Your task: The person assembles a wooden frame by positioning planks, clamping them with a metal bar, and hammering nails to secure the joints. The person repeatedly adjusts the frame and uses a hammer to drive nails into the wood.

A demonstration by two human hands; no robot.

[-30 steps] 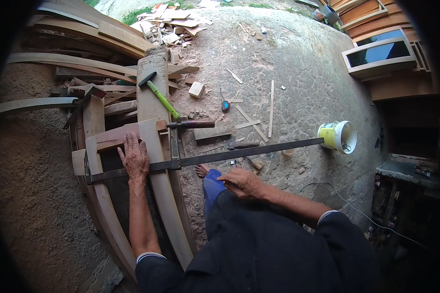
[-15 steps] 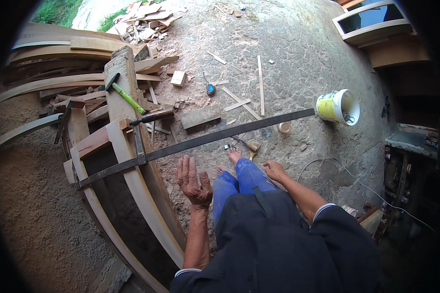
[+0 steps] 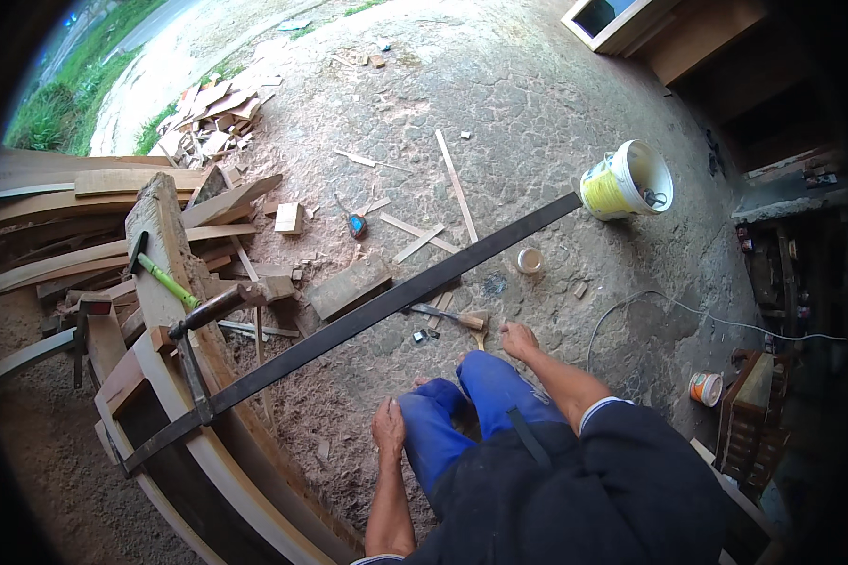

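My left hand (image 3: pixel 388 426) hangs beside my left knee, its fingers curled in, with nothing seen in it. My right hand (image 3: pixel 518 340) is beyond my right knee, fingers also curled and no object showing. Nearest to it on the ground lie a wooden-handled tool that looks like a chisel (image 3: pixel 450 314) and a brush (image 3: pixel 480 336). A long dark bar clamp (image 3: pixel 386 306) with a wooden handle (image 3: pixel 219 309) spans from the curved wooden frame (image 3: pixel 219 463) at left out over the floor. Neither hand touches it. A green-handled hammer (image 3: pixel 165 280) rests on a rough upright board (image 3: pixel 159 226).
A white bucket (image 3: pixel 609 190) stands by the clamp's far end, a small round tub (image 3: pixel 530 261) nearby. A tape measure (image 3: pixel 357 224), wood blocks (image 3: pixel 289 218) and strips litter the floor. Scrap wood (image 3: pixel 212 113) is heaped far left. A cable (image 3: pixel 697 314) curves across the right side.
My left hand has dropped from raised with spread fingers to curled beside my knee. My knees are now bent, and the view has shifted. The clamp remains on the frame.
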